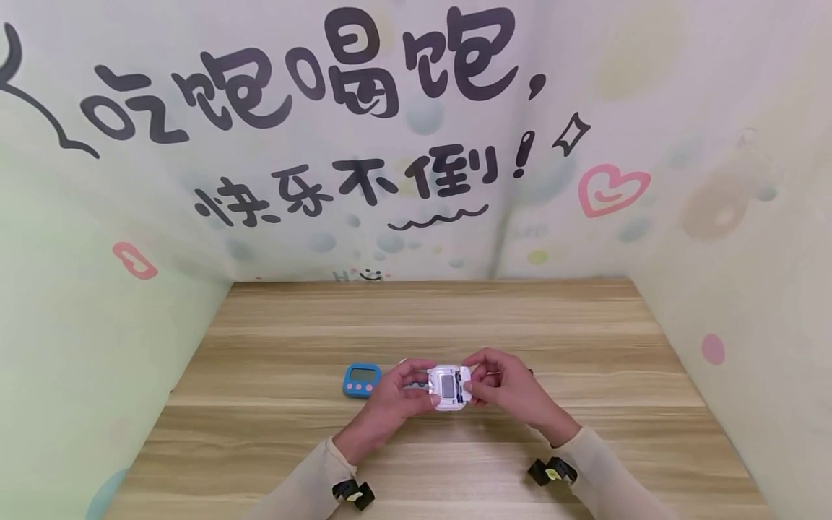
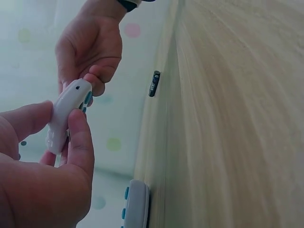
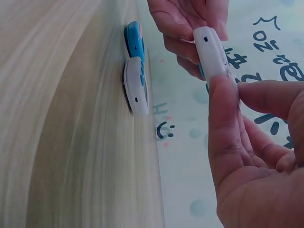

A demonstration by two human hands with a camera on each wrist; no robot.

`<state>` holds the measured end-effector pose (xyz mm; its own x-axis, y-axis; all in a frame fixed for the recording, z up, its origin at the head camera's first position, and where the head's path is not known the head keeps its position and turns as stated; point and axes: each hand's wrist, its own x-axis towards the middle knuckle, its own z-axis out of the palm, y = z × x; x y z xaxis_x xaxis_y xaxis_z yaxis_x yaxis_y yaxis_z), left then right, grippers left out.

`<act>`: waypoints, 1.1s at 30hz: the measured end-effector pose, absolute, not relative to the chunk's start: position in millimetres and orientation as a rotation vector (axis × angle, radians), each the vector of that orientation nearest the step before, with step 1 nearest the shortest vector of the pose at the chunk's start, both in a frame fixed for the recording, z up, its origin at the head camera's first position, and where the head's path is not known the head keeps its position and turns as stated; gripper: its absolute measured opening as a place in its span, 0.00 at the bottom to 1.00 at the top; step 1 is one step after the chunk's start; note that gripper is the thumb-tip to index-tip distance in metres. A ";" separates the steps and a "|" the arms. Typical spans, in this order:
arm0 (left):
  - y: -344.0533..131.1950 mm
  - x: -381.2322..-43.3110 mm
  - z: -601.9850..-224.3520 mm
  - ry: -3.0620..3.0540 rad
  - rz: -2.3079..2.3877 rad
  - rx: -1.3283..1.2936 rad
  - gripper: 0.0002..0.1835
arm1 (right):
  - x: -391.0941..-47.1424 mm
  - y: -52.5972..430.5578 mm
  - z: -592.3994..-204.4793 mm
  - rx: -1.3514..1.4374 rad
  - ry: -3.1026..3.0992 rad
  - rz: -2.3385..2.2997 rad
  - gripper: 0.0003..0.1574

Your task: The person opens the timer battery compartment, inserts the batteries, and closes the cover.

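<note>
Both hands hold a small white digital timer (image 1: 447,390) above the wooden table, its back turned up in the head view. My left hand (image 1: 390,401) grips the timer's left edge between thumb and fingers. On the opposite edge, my right hand (image 1: 513,390) pinches it near a dark slot (image 1: 463,385) and a white end piece. Whether that piece is a loose cover cannot be told. Teal buttons (image 2: 88,98) show on the timer's other face in the left wrist view.
A blue timer (image 1: 362,380) with pink buttons lies left of the hands. Beside it is another white timer (image 3: 136,88), mostly hidden by my left hand in the head view. A small dark battery (image 2: 154,84) lies on the table toward the right. Printed walls enclose the table.
</note>
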<state>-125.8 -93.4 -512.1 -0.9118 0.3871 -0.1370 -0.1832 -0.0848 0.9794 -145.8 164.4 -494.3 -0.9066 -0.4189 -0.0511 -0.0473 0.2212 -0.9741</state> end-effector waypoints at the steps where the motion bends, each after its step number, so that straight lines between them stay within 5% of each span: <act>1: -93.1 -125.8 -512.0 1.820 2.052 0.221 0.33 | -145.6 164.2 -494.6 -0.434 2.205 -1.730 0.21; 33: -84.2 -126.2 -510.5 1.791 2.087 0.242 0.31 | -147.3 163.7 -503.6 -0.471 2.198 -1.700 0.21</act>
<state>-126.2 -84.2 -510.5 -0.9134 0.3908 -0.1138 -0.1719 -0.1168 0.9782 -147.3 163.7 -503.6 -0.8938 -0.4455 -0.0514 -0.0624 0.2370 -0.9695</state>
